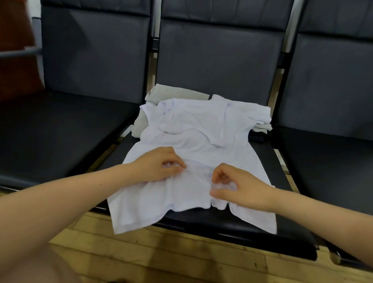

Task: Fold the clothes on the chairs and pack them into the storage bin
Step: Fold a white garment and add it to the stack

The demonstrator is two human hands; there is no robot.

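White shirt [194, 142]: lying spread on the middle chair seat [267, 169], its lower hem hanging over the front edge.
Left hand [159, 163]: fingers curling, pinching a bunch of the shirt's cloth near its middle.
Right hand [237, 187]: fingers curling, gathering cloth just beside the left hand.
Grey garment [175, 93]: lying beneath the shirt, showing at the back of the seat.
Floor [172, 262]: wooden boards showing below.

A shirt [194, 146] lies on the middle chair [219, 64], overlapping folded clothes [175, 92] behind it.
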